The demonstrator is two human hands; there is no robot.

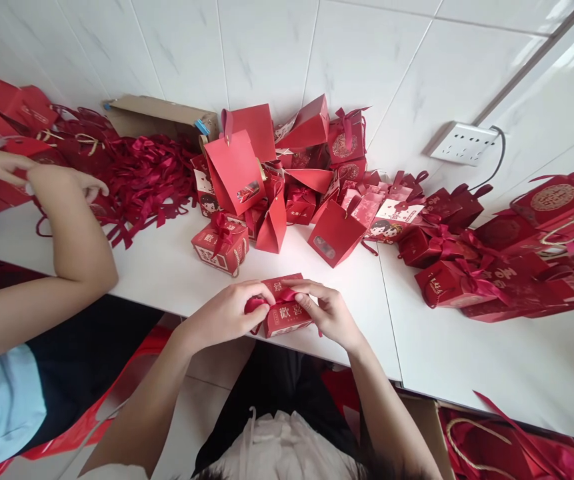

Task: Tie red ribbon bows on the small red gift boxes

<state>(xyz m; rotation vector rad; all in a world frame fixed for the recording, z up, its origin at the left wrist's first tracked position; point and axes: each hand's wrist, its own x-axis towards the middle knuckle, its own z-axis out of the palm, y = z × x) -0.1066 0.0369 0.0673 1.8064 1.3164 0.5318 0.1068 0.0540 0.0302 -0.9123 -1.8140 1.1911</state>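
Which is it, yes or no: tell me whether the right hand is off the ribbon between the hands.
No, the right hand touches the ribbon lying across the red box.

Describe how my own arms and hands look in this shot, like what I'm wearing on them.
Your left hand and right hand are bare, with no gloves, watch or bracelet visible. The left forearm and right forearm are uncovered too. A pale sleeve edge shows at the left arm; none shows at the right.
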